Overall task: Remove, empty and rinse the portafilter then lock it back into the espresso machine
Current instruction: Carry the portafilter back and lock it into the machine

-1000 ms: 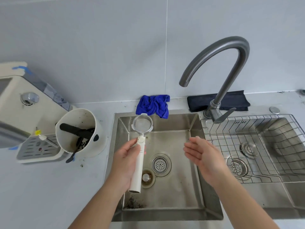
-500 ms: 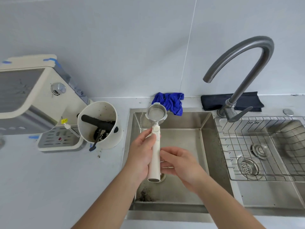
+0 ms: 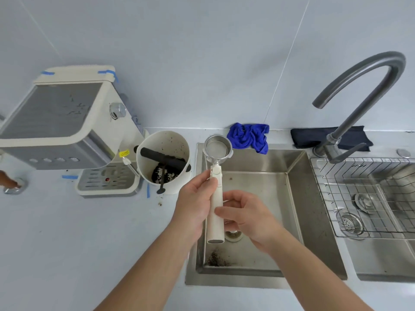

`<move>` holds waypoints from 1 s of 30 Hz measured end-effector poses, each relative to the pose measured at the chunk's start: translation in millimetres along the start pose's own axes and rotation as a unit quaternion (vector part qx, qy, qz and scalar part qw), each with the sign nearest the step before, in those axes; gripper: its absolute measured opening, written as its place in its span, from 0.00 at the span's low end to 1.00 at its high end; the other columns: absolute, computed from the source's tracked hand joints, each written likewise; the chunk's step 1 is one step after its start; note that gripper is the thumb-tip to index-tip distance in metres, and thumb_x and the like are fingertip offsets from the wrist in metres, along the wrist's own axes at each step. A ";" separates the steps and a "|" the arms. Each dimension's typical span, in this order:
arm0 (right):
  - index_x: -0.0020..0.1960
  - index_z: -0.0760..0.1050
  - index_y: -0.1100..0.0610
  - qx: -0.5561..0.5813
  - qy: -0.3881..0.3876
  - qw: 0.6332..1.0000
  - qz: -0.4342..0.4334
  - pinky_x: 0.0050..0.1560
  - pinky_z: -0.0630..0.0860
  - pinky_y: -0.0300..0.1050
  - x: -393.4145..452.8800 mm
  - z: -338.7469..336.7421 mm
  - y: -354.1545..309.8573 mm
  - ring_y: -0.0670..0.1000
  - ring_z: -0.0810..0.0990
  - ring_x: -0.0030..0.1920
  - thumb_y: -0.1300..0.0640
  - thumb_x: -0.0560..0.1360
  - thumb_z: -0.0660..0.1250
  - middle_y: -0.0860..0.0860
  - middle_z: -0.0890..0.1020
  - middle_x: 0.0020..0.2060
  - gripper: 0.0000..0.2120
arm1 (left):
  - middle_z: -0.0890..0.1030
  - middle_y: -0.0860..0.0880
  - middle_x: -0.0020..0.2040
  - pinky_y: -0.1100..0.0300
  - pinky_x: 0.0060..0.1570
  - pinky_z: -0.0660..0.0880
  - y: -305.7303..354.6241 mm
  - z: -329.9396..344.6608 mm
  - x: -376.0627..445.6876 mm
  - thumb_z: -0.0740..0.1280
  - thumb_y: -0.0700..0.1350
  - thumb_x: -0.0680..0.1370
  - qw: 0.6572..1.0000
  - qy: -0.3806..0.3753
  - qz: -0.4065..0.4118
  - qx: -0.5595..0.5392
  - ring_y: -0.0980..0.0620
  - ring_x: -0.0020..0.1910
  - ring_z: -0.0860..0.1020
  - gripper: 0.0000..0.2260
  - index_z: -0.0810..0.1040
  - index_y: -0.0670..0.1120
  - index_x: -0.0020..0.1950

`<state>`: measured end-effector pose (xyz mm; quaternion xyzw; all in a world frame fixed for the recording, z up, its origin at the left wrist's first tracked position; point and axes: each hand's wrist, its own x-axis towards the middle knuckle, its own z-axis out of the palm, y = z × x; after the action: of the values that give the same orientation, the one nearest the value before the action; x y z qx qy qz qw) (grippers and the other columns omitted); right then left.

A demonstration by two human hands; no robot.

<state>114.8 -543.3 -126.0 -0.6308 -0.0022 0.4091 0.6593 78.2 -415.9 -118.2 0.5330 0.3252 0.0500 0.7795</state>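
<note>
Both hands grip the portafilter (image 3: 216,194) over the sink (image 3: 298,198), left hand (image 3: 195,203) high and right hand (image 3: 244,215) low on its handle, empty basket pointing away, espresso machine (image 3: 67,131) off to the left.

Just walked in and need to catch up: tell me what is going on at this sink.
A person holds a portafilter over the left sink basin. The left hand grips the white handle near the metal basket, and the right hand wraps the handle lower down. The basket looks empty and faces up. The espresso machine and a knock box with old grounds stand to the left. No water runs from the tap.
</note>
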 end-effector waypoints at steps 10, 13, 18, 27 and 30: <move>0.57 0.79 0.60 0.001 -0.024 1.000 0.008 0.37 0.81 0.45 -3.0 61.3 18.3 0.53 0.86 0.40 0.66 0.70 0.72 0.58 0.85 0.44 0.16 | 0.86 0.52 0.47 0.56 0.47 0.79 12.4 -69.9 -13.5 0.67 0.40 0.77 0.999 0.004 0.014 0.051 0.53 0.45 0.82 0.11 0.83 0.52 0.55; 0.58 0.79 0.60 -0.005 -0.033 0.999 0.020 0.36 0.80 0.44 -1.8 79.5 25.1 0.52 0.85 0.39 0.63 0.66 0.72 0.57 0.86 0.42 0.20 | 0.86 0.52 0.44 0.54 0.50 0.79 12.8 -91.2 -16.7 0.68 0.39 0.76 0.999 0.006 0.010 0.052 0.53 0.43 0.82 0.11 0.83 0.52 0.54; 0.57 0.79 0.59 -0.010 -0.061 0.997 0.041 0.34 0.80 0.42 0.1 106.9 32.9 0.50 0.85 0.38 0.63 0.65 0.72 0.53 0.86 0.38 0.20 | 0.86 0.52 0.45 0.57 0.47 0.79 14.5 -128.2 -22.2 0.69 0.42 0.75 0.995 0.012 0.007 0.098 0.52 0.45 0.82 0.11 0.83 0.53 0.54; 0.57 0.77 0.61 -0.031 -0.074 0.996 0.036 0.39 0.81 0.48 4.6 157.9 52.6 0.53 0.84 0.42 0.63 0.65 0.72 0.59 0.85 0.44 0.21 | 0.85 0.60 0.41 0.65 0.39 0.71 28.3 -184.5 -29.9 0.69 0.42 0.74 0.985 0.007 0.031 0.171 0.65 0.38 0.80 0.09 0.82 0.57 0.47; 0.58 0.77 0.61 -0.035 -0.080 0.995 0.046 0.42 0.82 0.51 6.3 173.6 59.5 0.54 0.84 0.43 0.64 0.65 0.73 0.59 0.84 0.45 0.21 | 0.86 0.59 0.42 0.67 0.38 0.71 30.3 -203.4 -32.9 0.69 0.42 0.74 0.982 0.003 0.035 0.185 0.65 0.38 0.80 0.09 0.83 0.56 0.47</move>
<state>-3.0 -403.6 -143.4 -0.6186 -0.0401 0.4880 0.6145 -53.4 -254.6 -121.9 0.6788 0.3123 0.0176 0.6644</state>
